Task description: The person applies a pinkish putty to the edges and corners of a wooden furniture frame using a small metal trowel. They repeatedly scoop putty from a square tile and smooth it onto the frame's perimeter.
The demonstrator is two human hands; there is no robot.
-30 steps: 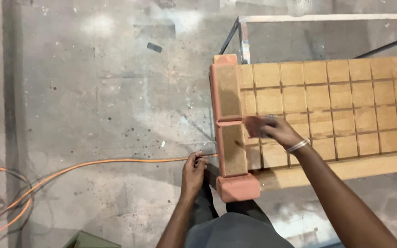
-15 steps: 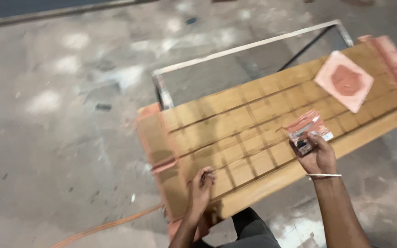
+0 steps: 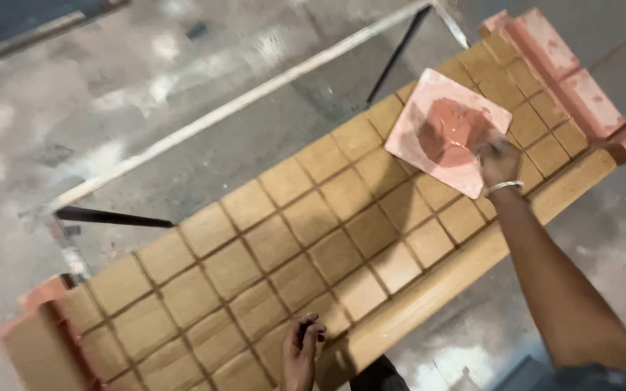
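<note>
Reaching my right hand (image 3: 498, 156) onto the pink square tray (image 3: 445, 130) lying on the far brown blocks (image 3: 306, 224), I couldn't tell its grip, while my left hand (image 3: 302, 351), fingers loosely curled and empty, steadied the near blocks.

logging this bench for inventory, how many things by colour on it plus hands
Tan grid-scored slab: 1
Pink square tile with red mound: 1
Pink-red edge bricks, far end and near end: 2 groups
Hands: 2, right hand on the tile, left hand on the slab
Total: 6
</note>
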